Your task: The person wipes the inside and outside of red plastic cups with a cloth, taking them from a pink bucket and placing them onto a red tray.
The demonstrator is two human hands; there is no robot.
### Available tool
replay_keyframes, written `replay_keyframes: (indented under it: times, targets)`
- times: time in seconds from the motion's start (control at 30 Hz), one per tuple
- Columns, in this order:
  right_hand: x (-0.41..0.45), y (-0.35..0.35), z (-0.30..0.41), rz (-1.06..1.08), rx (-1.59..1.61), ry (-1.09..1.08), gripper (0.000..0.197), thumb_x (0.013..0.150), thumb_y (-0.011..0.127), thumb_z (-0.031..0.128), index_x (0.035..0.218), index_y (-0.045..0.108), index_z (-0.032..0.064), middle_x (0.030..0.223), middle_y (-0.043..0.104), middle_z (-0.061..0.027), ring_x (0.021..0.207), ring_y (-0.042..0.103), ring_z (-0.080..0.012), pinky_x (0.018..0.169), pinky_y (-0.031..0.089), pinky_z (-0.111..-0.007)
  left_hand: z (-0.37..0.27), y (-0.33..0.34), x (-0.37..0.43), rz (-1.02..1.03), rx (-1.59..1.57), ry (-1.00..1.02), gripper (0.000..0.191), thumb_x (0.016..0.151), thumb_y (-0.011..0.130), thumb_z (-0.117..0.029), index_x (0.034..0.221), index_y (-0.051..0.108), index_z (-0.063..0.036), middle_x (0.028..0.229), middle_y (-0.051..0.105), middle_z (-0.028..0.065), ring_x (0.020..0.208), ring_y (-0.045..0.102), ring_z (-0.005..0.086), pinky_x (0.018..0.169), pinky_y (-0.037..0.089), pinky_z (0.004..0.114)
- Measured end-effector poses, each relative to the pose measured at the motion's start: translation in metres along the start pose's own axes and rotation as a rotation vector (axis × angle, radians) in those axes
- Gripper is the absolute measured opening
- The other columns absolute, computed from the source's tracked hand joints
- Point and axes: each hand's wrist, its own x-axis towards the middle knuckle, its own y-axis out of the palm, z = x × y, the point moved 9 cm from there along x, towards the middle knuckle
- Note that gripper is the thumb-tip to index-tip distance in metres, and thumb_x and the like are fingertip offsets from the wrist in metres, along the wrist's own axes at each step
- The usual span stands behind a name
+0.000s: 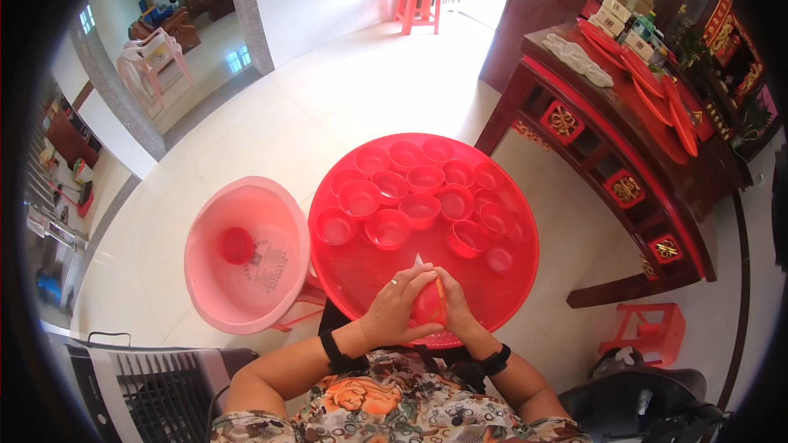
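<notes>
Both hands meet over the near edge of a round red plastic tray. Between them is a red bowl with a gold-coloured band, tilted on its side. My left hand lies along its left side, a ring on one finger. My right hand cups its right side. A bit of white cloth or tissue sticks up past the fingertips. Several red plastic bowls stand on the far half of the tray. Left of the tray, a pink plastic basin holds one red bowl.
A carved dark wooden table with red trays and a white cloth stands at the right. Red stools are at the far wall and lower right. A slatted grey appliance is at lower left, a black bag-like object at lower right.
</notes>
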Motion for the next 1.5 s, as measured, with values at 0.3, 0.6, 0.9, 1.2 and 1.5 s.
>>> replay_keyframes:
  times: [0.3, 0.6, 0.9, 1.2, 1.5]
  targets:
    - [0.002, -0.006, 0.039, -0.181, -0.612, -0.118, 0.029, 0.078, 0.069, 0.008, 0.103, 0.057, 0.0018, 0.087, 0.065, -0.0167, 0.081, 0.067, -0.0255, 0.071, 0.051, -0.034, 0.034, -0.001, 0.002, 0.0, -0.398, -0.36, 0.069, 0.082, 0.071, -0.031, 0.133, 0.037, -0.0012, 0.119, 0.052, 0.0226, 0.111, 0.054, 0.035, 0.097, 0.042, 0.039]
    - [0.003, -0.021, 0.022, -0.178, -0.337, 0.015, 0.026, 0.078, 0.07, 0.011, 0.1, 0.059, 0.0023, 0.08, 0.065, -0.0063, 0.076, 0.061, -0.0112, 0.066, 0.049, -0.028, 0.0, -0.022, 0.007, -0.116, -0.122, -0.144, 0.07, 0.078, 0.076, -0.029, 0.133, 0.041, -0.003, 0.134, 0.039, 0.022, 0.125, 0.042, 0.0377, 0.101, 0.04, 0.042]
    - [-0.005, 0.002, 0.052, -0.116, -0.687, -0.083, 0.026, 0.077, 0.073, 0.015, 0.095, 0.059, 0.0037, 0.079, 0.065, -0.0124, 0.072, 0.065, -0.0243, 0.063, 0.049, -0.034, 0.074, 0.035, -0.043, 0.063, -0.819, -0.733, 0.038, 0.098, 0.05, -0.029, 0.125, 0.042, -0.0039, 0.105, 0.056, 0.0071, 0.095, 0.055, 0.0108, 0.081, 0.047, 0.026]
    - [-0.002, -0.024, 0.053, -0.278, -0.363, -0.006, 0.022, 0.079, 0.071, 0.008, 0.096, 0.059, 0.0038, 0.079, 0.063, 0.0007, 0.072, 0.06, -0.0079, 0.062, 0.049, -0.025, 0.027, 0.009, -0.011, -0.038, -0.885, -0.478, 0.05, 0.097, 0.053, -0.029, 0.136, 0.036, -0.0041, 0.124, 0.05, 0.0086, 0.109, 0.049, 0.013, 0.092, 0.043, 0.026]
    - [-0.01, 0.005, 0.068, -0.118, -1.026, -0.251, 0.034, 0.078, 0.074, 0.018, 0.104, 0.056, 0.0046, 0.095, 0.063, -0.0144, 0.085, 0.065, -0.0289, 0.072, 0.051, -0.035, 0.06, 0.048, -0.048, 0.113, -1.115, -0.899, 0.059, 0.098, 0.038, -0.051, 0.136, 0.042, -0.0052, 0.123, 0.054, 0.0079, 0.111, 0.053, 0.0175, 0.094, 0.045, 0.034]
